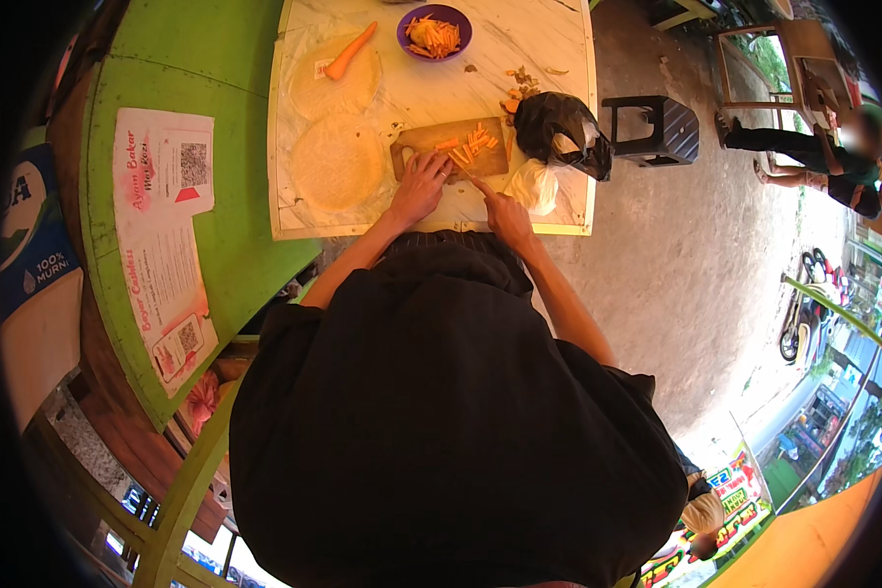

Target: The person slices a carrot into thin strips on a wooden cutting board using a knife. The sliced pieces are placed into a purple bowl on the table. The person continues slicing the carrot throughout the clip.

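Note:
A wooden cutting board [487, 164] lies near the front edge of a white marble-patterned table. Cut carrot sticks [475, 143] are spread over its right half. My left hand [421, 188] presses down on the board with bent fingers, gripping a piece of carrot that they mostly hide. In my right hand [508, 216] is the handle of a knife [472, 178], its blade angled up and left toward my left fingertips. Farther back, a purple bowl [403, 41] holds more carrot sticks. One whole peeled carrot [351, 51] rests at the far left of the table.
Right of the board sit a black plastic bag [549, 120] and a whitish plastic bag [533, 188], with peelings [523, 82] behind them. A dark plastic stool [657, 130] stands beyond the table's right edge. On the left is a green surface [235, 196]. Other people [804, 147] are at far right.

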### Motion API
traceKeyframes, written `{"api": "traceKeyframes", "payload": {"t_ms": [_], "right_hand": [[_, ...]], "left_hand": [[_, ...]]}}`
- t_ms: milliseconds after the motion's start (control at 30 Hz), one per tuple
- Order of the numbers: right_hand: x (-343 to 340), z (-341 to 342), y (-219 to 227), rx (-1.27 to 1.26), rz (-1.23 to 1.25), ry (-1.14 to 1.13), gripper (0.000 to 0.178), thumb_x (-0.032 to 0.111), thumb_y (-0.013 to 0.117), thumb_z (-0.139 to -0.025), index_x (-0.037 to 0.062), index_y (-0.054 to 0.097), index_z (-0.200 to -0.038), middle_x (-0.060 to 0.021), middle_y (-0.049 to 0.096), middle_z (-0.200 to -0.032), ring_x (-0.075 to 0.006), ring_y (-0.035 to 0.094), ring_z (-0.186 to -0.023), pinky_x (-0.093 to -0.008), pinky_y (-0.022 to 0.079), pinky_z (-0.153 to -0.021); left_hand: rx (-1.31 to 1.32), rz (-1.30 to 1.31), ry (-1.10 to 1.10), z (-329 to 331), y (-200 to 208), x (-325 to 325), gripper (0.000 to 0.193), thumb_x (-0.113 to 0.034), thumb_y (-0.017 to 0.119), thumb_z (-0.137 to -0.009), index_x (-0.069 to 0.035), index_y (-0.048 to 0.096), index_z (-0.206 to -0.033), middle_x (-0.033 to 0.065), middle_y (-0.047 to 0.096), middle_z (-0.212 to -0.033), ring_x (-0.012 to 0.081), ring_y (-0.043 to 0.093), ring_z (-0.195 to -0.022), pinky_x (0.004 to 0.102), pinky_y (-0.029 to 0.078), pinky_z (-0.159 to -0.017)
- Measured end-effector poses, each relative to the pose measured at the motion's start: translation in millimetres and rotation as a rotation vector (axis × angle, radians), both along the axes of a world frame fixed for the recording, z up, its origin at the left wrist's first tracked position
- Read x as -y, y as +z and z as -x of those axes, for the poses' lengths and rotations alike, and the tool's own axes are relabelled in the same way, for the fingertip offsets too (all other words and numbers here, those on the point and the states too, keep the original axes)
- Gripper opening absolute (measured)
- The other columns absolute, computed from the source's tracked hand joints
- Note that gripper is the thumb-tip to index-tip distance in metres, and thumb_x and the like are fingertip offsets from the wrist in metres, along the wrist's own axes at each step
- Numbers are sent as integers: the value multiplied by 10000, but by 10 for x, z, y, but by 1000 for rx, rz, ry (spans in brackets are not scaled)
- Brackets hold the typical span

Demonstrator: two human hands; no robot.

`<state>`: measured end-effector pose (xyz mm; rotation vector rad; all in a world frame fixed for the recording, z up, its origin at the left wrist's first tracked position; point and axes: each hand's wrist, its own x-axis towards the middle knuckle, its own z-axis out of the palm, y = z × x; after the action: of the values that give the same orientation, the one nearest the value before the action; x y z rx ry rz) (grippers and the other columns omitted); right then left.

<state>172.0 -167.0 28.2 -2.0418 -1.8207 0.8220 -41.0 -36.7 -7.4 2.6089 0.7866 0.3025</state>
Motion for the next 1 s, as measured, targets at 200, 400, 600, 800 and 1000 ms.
{"api": "traceKeyframes", "payload": {"t_ms": [200,400,600,800,1000], "right_hand": [[-141,68,91,83,109,11,657,54,555,-951,212,458,-1581,-293,675,-733,-479,685,-689,-577,531,-637],[-65,88,-73,64,97,-16,781,-2,578,-892,260,423,-1611,-294,693,-783,-472,705,-733,-567,553,-647],[61,62,-340,-106,4,-54,658,51,536,-979,250,418,-1595,-312,704,-873,-500,692,-810,-581,540,-708],[11,-102,-324,-300,-24,-51,538,122,506,-1044,234,433,-1565,-330,701,-971,-531,668,-856,-607,513,-747],[21,-123,-313,-96,-13,5,642,85,514,-1021,286,375,-1614,-300,693,-931,-504,676,-780,-574,542,-707]], "left_hand": [[-1,-20,4,2,-10,-14,530,-52,621,-896,17,585,-1419,157,536,-1481,353,406,-1466,576,255,-1229],[-1,-26,13,-3,-22,7,541,-67,620,-906,14,571,-1439,155,534,-1490,349,393,-1480,573,249,-1233],[0,-18,15,10,-24,22,573,-83,616,-915,10,540,-1476,157,526,-1503,359,386,-1485,581,241,-1236],[-18,-21,17,2,5,12,607,-67,604,-909,7,512,-1504,158,522,-1513,359,380,-1491,594,240,-1233],[-31,-22,0,23,-12,-3,576,-64,599,-909,24,534,-1475,158,522,-1512,358,376,-1493,595,244,-1227]]}}
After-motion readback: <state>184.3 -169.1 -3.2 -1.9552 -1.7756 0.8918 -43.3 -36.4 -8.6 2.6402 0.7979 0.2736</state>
